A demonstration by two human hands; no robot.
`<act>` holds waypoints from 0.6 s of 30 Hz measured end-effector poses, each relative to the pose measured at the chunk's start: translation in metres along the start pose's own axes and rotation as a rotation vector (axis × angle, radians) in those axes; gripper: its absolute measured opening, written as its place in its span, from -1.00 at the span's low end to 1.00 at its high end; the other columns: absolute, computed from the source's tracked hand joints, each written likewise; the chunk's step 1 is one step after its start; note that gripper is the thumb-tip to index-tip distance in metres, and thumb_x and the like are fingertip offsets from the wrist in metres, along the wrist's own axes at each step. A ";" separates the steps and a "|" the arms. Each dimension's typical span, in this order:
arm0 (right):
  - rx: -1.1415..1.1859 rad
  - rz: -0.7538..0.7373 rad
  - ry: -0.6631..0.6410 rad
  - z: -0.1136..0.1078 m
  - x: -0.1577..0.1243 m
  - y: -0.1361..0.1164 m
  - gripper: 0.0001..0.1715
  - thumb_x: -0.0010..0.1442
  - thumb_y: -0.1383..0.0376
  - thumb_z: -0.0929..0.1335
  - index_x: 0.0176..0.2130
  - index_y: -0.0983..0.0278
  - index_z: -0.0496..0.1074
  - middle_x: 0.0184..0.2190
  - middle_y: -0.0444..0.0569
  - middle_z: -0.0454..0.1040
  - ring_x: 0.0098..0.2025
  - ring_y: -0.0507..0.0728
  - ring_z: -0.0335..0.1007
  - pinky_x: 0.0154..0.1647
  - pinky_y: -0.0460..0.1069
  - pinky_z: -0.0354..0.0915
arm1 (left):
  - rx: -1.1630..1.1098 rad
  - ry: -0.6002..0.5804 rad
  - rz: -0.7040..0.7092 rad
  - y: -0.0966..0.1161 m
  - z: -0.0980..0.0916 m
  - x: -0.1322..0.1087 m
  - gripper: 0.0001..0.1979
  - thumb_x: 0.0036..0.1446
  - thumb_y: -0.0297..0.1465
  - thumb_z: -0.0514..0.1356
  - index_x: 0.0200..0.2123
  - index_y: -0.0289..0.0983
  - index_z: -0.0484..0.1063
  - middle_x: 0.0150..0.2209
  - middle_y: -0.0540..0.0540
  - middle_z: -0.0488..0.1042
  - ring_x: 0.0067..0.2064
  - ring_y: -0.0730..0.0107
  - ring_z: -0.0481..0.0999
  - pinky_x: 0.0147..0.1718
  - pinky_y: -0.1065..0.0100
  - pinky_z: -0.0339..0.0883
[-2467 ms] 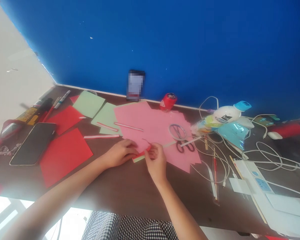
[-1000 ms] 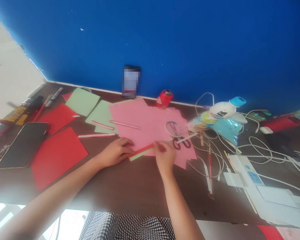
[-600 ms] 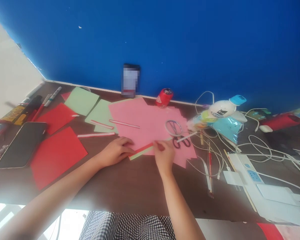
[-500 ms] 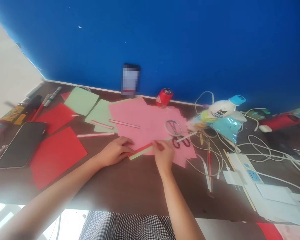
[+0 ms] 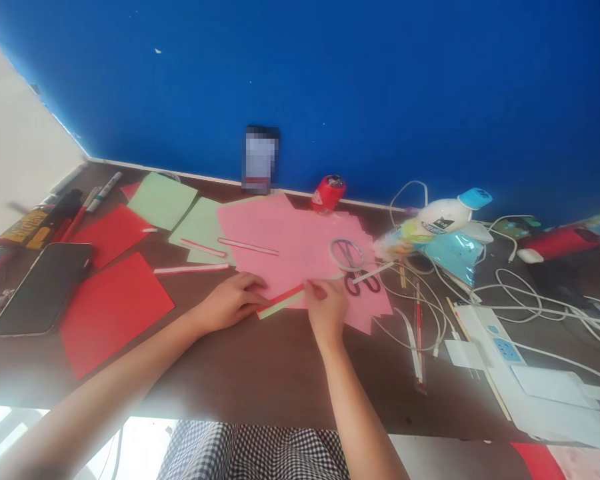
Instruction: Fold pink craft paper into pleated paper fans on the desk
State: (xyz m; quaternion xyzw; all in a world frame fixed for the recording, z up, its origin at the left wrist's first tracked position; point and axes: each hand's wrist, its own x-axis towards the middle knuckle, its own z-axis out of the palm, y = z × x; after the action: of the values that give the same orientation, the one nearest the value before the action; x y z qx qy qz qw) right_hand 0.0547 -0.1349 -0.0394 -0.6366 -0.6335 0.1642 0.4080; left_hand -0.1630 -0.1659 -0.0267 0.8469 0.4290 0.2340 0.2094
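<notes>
A dark tabletop (image 5: 260,377) extended beneath the left hand (image 5: 234,301) and the right hand (image 5: 329,308). Pink sheets (image 5: 295,243) lay beyond both; a red sheet (image 5: 117,312) lay left of the left hand. Scissors (image 5: 347,283) rested just right of the right hand. A red-and-green paper strip (image 5: 283,302) slanted between the hands: the left, fingers loosely parted, touched one end; the right pinched the other.

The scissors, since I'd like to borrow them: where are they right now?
In the head view, right of centre: the scissors lie on the pink paper, just right of the right hand, with a white strip across them.
</notes>
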 end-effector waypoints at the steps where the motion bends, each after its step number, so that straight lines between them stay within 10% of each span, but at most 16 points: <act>1: -0.005 -0.002 0.000 0.000 0.000 0.000 -0.74 0.06 0.17 0.31 -0.46 0.29 0.47 -0.45 0.01 0.45 -0.36 0.14 0.37 -0.30 0.04 0.29 | 0.000 0.001 0.001 0.000 0.000 0.000 -0.76 0.20 -0.33 0.04 -0.20 -0.06 0.51 -0.07 -0.11 0.37 -0.07 0.28 0.35 -0.12 0.24 0.27; 18: -0.297 0.110 0.009 -0.011 0.013 0.005 -0.56 0.01 0.04 0.32 -0.18 0.26 0.42 -0.40 -0.02 0.40 -0.35 0.16 0.29 -0.46 -0.03 0.10 | 0.001 -0.014 -0.002 -0.002 0.001 0.000 -0.76 0.21 -0.33 0.04 -0.19 -0.08 0.50 -0.06 -0.11 0.37 -0.04 0.27 0.34 -0.09 0.24 0.25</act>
State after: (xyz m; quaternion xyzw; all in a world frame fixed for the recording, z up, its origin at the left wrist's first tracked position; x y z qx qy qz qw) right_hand 0.0677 -0.1253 -0.0323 -0.7243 -0.6132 0.0879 0.3029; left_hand -0.1641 -0.1652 -0.0283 0.8482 0.4286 0.2276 0.2122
